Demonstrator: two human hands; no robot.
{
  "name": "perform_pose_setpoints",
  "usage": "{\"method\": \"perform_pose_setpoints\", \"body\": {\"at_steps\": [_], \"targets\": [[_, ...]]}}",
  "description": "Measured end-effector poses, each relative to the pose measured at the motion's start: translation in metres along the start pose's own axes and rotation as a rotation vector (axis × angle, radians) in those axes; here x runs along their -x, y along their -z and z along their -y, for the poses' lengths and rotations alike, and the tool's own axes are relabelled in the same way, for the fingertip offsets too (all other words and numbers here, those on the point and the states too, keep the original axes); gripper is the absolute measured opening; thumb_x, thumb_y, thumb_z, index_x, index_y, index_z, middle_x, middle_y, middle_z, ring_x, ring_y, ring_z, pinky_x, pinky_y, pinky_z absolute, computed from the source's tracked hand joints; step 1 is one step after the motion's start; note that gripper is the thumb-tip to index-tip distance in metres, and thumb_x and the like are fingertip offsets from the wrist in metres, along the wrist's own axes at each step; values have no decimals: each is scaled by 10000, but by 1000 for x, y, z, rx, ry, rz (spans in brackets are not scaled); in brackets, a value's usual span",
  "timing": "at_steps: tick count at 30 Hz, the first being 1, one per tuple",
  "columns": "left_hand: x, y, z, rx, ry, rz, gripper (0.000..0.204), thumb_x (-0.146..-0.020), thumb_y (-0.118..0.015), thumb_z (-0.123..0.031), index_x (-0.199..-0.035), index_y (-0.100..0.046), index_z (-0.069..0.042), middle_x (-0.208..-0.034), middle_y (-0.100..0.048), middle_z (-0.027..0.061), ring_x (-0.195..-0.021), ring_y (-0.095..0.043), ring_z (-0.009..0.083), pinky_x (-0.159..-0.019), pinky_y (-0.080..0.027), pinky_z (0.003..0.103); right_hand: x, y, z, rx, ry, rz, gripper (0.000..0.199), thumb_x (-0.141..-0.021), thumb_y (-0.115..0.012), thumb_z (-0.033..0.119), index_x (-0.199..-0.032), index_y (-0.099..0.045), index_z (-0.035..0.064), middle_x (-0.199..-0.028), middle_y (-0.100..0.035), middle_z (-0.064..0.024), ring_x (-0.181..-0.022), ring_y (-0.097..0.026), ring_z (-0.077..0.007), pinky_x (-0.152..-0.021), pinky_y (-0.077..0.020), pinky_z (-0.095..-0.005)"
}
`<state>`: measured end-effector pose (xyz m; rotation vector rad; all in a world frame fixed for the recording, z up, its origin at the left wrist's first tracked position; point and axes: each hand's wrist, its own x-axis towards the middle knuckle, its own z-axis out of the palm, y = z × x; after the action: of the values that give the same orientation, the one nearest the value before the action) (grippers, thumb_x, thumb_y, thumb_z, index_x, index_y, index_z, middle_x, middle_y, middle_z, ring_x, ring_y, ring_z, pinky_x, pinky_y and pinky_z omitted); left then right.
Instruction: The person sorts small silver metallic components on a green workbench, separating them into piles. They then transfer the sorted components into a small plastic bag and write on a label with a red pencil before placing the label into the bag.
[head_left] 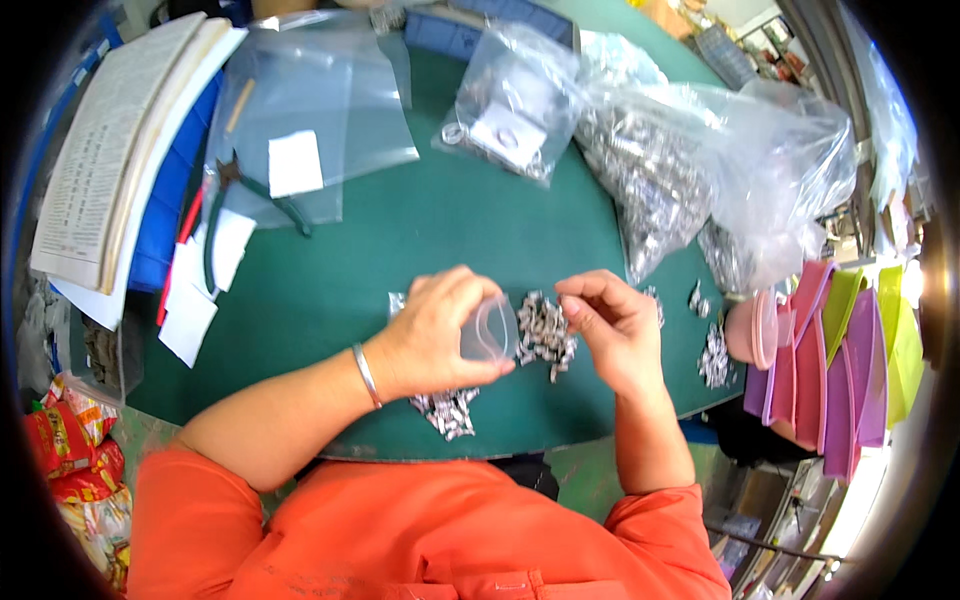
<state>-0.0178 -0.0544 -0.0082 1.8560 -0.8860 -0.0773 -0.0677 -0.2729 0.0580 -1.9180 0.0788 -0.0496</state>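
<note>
Fingers [470, 375] of the left hand [435, 335], lower centre: curled around a small clear plastic bag [490, 328], held open. Right hand [610, 325]: fingertips pinched together, apparently on a small metal part, too small to confirm. Between them, touching the green mat [400, 250]: pile of shiny metal parts [545, 335]. Risk, judged: thin, slippery film could slump, spilling pieces. Upper right: large crinkled bag of parts [660, 170]. Upper left: pliers [235, 185].

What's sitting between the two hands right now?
A pile of small silver metal parts on the green mat, head view, between left hand and right hand.
</note>
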Motion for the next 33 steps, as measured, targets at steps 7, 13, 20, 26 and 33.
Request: {"method": "perform_pose_setpoints", "body": {"at_steps": [7, 13, 20, 26, 33], "targets": [[-3, -4, 0, 13, -12, 16, 555, -658, -851, -325, -1076, -579, -82, -926, -559, 57, -887, -570, 239, -865, -401, 367, -146, 24, 60, -63, 37, -39, 227, -912, -643, 44, -1098, -631, -85, -899, -692, -99, -810, -667, -158, -734, -551, -270], [0, 1, 2, 9, -3, 11, 563, -660, -851, -329, -1085, -574, -84, -926, -554, 65, -892, -563, 239, -862, -397, 361, -182, 15, 89, -316, 236, -189, 355, -933, -589, 48, -1237, -546, -130, -1124, -661, -191, -998, -673, -240, -843, -562, -308], [-2, 2, -3, -30, 1, 17, 556, -636, -855, -247, -1080, -573, -66, -911, -538, 67, -851, -552, 243, -808, -435, 350, -48, 39, 22, 452, 89, 74, 100, -855, -682, 45, -941, -690, -5, -870, -674, -66, -729, -589, -114, -650, -482, -264], [-2, 2, -4, 5, 47, 46, 562, -634, -853, -162, -1111, -579, -46, -920, -511, 50, -844, -525, 176, -778, -462, 294, 44, 15, -32, 505, 182, 88, 98, -820, -670, -30, -914, -665, -3, -868, -623, -130, -798, -629, -287, -708, -509, -341], [-1, 1, -5, 16, 90, 59, 554, -660, -856, -197, -1120, -585, -49, -953, -541, 24, -854, -512, 146, -788, -460, 281, 76, 22, -53, 478, 75, -167, 134, -806, -697, -36, -931, -683, 7, -889, -647, -106, -802, -637, -249, -713, -513, -325]]}}
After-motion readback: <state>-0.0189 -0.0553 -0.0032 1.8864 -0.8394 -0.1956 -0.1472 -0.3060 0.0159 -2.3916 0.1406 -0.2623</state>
